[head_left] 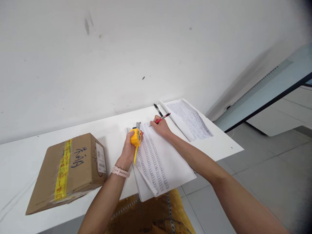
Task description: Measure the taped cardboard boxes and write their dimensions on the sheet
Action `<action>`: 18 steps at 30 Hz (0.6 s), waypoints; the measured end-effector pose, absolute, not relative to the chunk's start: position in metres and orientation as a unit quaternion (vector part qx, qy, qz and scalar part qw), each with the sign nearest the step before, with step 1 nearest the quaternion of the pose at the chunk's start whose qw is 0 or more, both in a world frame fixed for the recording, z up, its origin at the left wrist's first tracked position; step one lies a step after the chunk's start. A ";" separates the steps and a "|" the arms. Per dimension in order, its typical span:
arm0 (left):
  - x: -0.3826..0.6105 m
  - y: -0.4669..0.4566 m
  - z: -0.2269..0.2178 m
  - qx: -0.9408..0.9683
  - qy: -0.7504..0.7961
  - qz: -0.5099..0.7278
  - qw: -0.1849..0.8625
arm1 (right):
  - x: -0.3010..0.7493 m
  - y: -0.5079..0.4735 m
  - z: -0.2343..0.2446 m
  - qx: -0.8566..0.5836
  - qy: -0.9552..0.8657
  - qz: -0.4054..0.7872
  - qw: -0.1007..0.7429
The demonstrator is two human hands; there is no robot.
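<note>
- White table [14, 162], one long top set against the wall [117, 58].
- Cardboard box [78, 165], brown, at left; yellow tape [62, 172] across its top, dark handwriting beside it, white label [100, 157] on the right-hand end.
- Left hand [127, 148], pink band [120, 171] at the wrist; fingers wrapped round a yellow tape measure [136, 137] at the upper left of the sheets, yellow strip trailing below.
- Paper sheets [176, 165], columns of writing, lower left corner curled.
- Black pen [158, 110], lying just behind the right hand [161, 126].
- Right hand, fingers pinching a red pen [163, 117] over the sheets; whether its tip touches paper, hard to say from here.
- Densely marked sheet [188, 117], at the right end.
</note>
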State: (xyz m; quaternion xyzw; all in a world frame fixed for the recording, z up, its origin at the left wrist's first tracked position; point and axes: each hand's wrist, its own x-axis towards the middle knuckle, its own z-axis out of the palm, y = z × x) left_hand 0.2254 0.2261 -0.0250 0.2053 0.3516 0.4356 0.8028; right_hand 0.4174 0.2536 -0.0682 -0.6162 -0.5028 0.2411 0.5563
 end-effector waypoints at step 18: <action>0.223 0.227 -0.032 0.211 0.329 0.434 0.811 | 0.415 0.252 -0.069 -0.641 -0.538 0.222 0.500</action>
